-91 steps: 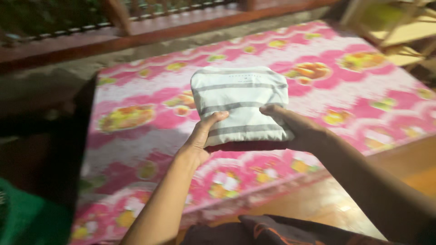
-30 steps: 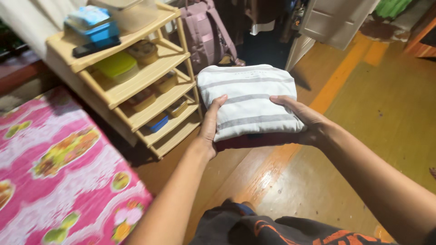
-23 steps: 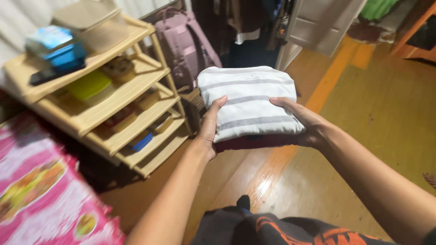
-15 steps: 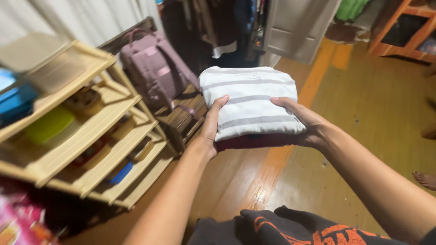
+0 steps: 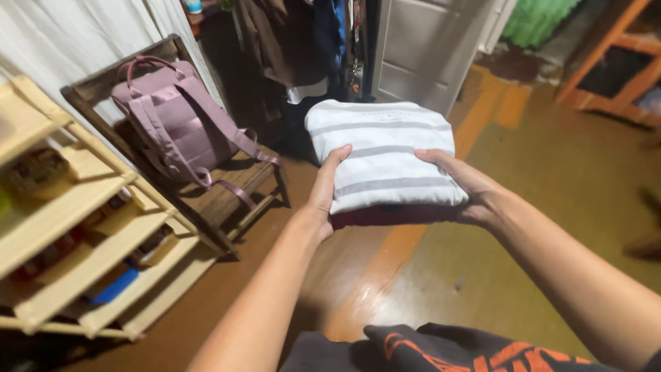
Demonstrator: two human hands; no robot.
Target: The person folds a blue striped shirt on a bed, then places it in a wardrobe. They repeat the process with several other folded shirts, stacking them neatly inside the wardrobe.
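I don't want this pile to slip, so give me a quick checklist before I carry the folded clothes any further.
1. Left hand grips the folded clothes at their left edge: ok.
2. Right hand supports the right side: ok.
3. Striped top piece sits square on the dark red piece beneath: ok.
4. Floor directly ahead free of obstacles: ok.
5. Chair with backpack stands off to the left: ok.
6. Fingers underneath the pile: cannot tell.

A wooden floor (image 5: pixel 551 227) with an orange stripe runs toward a pale door (image 5: pixel 423 52). A mauve backpack (image 5: pixel 175 127) sits on a dark wooden chair (image 5: pixel 227 189) before a white curtain (image 5: pixel 82 48). A yellowish shelf rack (image 5: pixel 76 234) stands left, and clothes (image 5: pixel 289 41) hang beside the door.
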